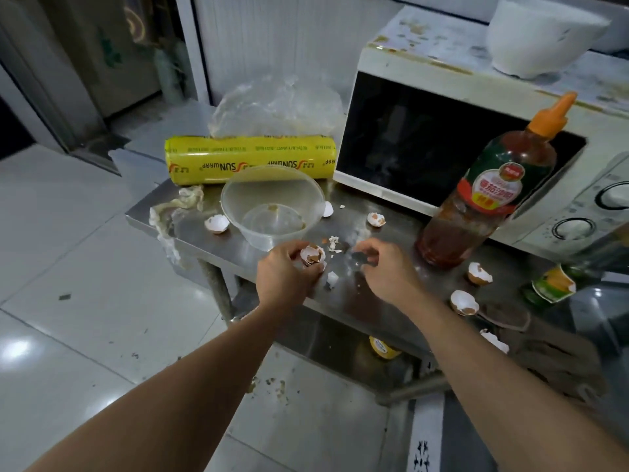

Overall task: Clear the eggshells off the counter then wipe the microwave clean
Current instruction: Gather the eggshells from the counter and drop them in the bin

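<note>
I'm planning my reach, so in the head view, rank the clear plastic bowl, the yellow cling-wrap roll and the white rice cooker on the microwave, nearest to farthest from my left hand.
1. Clear plastic bowl: just behind the left hand, on the counter.
2. Yellow cling-wrap roll: behind the bowl, at the counter's back edge.
3. White rice cooker: far right, up on the microwave.

**One head view, looking down**

I have one wide-angle camera, worn on the head, aimed forward and down at the worktop (340, 294) from close above its near edge. The microwave (442, 137) sits beyond, to the right; floor fills the left.
</note>
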Tool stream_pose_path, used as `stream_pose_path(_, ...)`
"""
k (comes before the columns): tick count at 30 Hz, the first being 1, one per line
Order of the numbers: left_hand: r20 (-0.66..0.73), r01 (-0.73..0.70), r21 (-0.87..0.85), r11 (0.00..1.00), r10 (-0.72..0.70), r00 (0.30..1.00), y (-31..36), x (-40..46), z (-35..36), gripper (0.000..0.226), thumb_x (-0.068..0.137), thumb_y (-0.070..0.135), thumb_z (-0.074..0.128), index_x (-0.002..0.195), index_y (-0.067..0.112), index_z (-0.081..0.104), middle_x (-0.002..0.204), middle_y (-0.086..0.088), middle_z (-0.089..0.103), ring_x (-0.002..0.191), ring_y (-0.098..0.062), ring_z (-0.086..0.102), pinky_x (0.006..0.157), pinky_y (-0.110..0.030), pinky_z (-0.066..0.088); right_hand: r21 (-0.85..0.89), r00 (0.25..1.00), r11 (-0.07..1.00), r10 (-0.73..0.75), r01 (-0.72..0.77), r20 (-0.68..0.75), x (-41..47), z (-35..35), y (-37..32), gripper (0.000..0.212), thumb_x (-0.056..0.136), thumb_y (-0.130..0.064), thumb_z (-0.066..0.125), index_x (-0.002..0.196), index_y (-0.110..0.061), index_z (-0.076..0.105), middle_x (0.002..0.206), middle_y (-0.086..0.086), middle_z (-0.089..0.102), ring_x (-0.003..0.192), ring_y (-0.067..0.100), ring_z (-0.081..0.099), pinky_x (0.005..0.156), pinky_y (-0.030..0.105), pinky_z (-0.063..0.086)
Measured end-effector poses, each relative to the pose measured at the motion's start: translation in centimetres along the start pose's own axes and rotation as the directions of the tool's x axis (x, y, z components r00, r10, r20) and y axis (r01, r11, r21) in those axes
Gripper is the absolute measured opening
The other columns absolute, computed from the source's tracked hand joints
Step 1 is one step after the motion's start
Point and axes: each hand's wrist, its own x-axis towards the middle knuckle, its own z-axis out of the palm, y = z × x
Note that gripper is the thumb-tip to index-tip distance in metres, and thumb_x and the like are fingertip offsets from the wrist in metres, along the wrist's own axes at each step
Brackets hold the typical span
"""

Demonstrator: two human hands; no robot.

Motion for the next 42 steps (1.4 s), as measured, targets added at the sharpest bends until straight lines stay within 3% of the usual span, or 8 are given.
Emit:
stream_pose_path(5,0.095,-0.108,0.095,0.99,0.099,0.991,-0.9,1.5,0.4,0.03,0.07,0.027,0.08,0.099,0.023,0.072,0.094,0.0,0.072,0.087,-0.018,0.067,0.078,-0.037,0.056,0.002,0.995,0.996,0.084,-0.084,-0.059,0.2,0.0,-0.4,0.028,0.087,-0.007,0.055,0.111,-0.019,0.063,0.113,0.003,0.064,0.103,0.018,0.059,0.077,0.02,0.038)
stream_pose_path(12,0.213,-0.115,0.1,0.988,0.091,0.973,-0.7,2.3,0.2,0.034,0.073,0.029,0.078,0.104,0.018,0.069,0.093,-0.002,0.072,0.089,-0.018,0.066,0.083,-0.038,0.055,0.02,0.987,0.992,0.123,-0.122,-0.099,0.5,-0.2,-0.5,0.031,0.086,0.0,0.052,0.108,-0.019,0.063,0.104,-0.001,0.062,0.087,0.008,0.052,0.063,0.008,0.03)
stream_pose_path(17,0.268,-0.107,0.156,0.982,0.062,0.961,-0.8,2.6,0.2,0.056,0.07,0.029,0.08,0.122,0.021,0.06,0.108,0.001,0.069,0.099,-0.016,0.064,0.09,-0.037,0.053,0.06,0.974,0.988,0.148,-0.14,-0.174,0.9,-0.9,0.1,0.034,0.086,0.003,0.046,0.112,-0.013,0.062,0.109,0.005,0.064,0.1,0.021,0.06,0.084,0.027,0.046)
stream_pose_path(22,0.259,-0.121,0.211,0.97,0.064,0.964,-0.5,2.5,0.2,0.068,0.067,0.029,0.081,0.129,0.032,0.053,0.116,0.006,0.066,0.104,-0.015,0.062,0.089,-0.041,0.053,0.04,0.968,0.991,0.132,-0.127,-0.215,1.2,-1.4,1.2,0.028,0.087,0.001,0.048,0.106,-0.013,0.064,0.108,0.006,0.066,0.098,0.022,0.06,0.078,0.022,0.04)
stream_pose_path(26,0.257,-0.196,0.293,0.936,0.12,0.959,-0.3,2.0,0.3,0.062,0.071,0.026,0.078,0.126,0.041,0.053,0.121,0.007,0.062,0.105,-0.016,0.06,0.083,-0.038,0.054,0.045,0.975,0.994,0.11,-0.103,-0.195,1.2,-1.3,1.6,0.028,0.086,0.001,0.05,0.106,-0.012,0.064,0.108,0.006,0.066,0.097,0.021,0.06,0.076,0.022,0.041)
stream_pose_path(30,0.238,-0.237,0.314,0.919,0.166,0.957,-0.1,1.8,0.5,0.049,0.073,0.022,0.075,0.118,0.034,0.062,0.111,0.004,0.065,0.101,-0.021,0.06,0.079,-0.04,0.053,0.089,0.977,0.993,0.095,-0.079,-0.193,1.4,-1.2,2.1,0.03,0.086,0.002,0.047,0.105,-0.013,0.064,0.107,0.005,0.066,0.095,0.019,0.06,0.074,0.023,0.041)
stream_pose_path(37,0.129,-0.161,0.235,0.959,0.134,0.983,0.2,1.7,1.1,0.025,0.071,0.018,0.075,0.095,0.024,0.071,0.089,-0.002,0.072,0.087,-0.024,0.065,0.075,-0.039,0.053,0.138,0.997,0.989,-0.047,0.056,-0.069,2.9,-0.3,1.7,0.05,0.081,0.015,0.036,0.116,-0.008,0.061,0.114,0.01,0.064,0.097,0.016,0.06,0.085,0.02,0.044)
stream_pose_path(42,0.125,-0.112,0.261,0.959,0.082,0.989,0.1,2.0,1.5,0.034,0.07,0.026,0.076,0.102,0.028,0.066,0.095,0.003,0.07,0.092,-0.02,0.063,0.078,-0.036,0.052,0.046,0.993,0.994,-0.098,0.095,0.07,4.9,0.6,0.5,0.055,0.081,0.011,0.042,0.128,-0.015,0.054,0.13,0.006,0.057,0.12,0.022,0.051,0.098,0.027,0.04)
